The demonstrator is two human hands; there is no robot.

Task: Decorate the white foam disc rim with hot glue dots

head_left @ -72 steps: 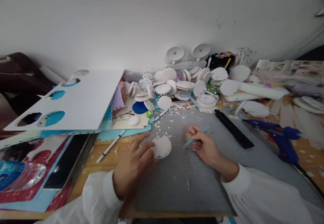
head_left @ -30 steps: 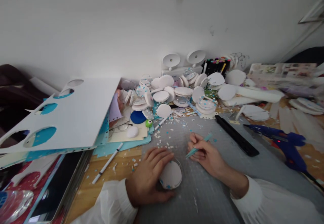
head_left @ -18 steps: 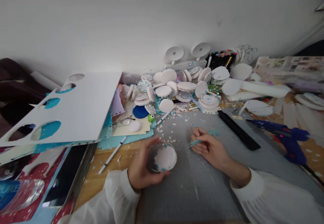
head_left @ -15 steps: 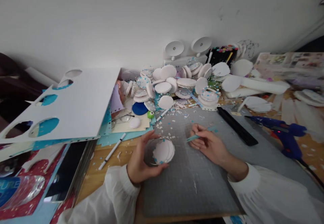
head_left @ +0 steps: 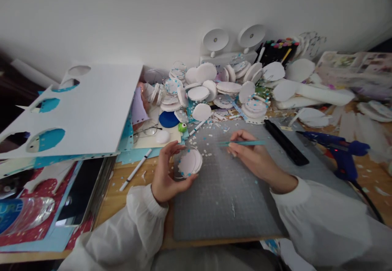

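Observation:
My left hand (head_left: 167, 178) is closed around the rim of a round white disc (head_left: 190, 163), fingers at its far side and thumb at its near side. A thin wire ring and small blue bits go round the disc's edge. To the right, my right hand (head_left: 257, 158) pinches teal tweezers (head_left: 254, 143) above the grey cutting mat (head_left: 220, 205). The tweezers lie nearly level, tips pointing left toward the disc and apart from it. Their tips are blurred, so I cannot tell whether they grip anything.
Many white discs (head_left: 199, 93) are heaped along the wall. A blue glue gun (head_left: 339, 146) with a red light and a long black case (head_left: 284, 142) lie right. A white board with holes (head_left: 94, 112), a marker (head_left: 135, 169) and a plastic bottle (head_left: 33, 214) are left.
The tweezers have turned in my right hand from a slant to nearly level. The disc stays in my left hand, slightly shifted left. The whole view has shifted a little.

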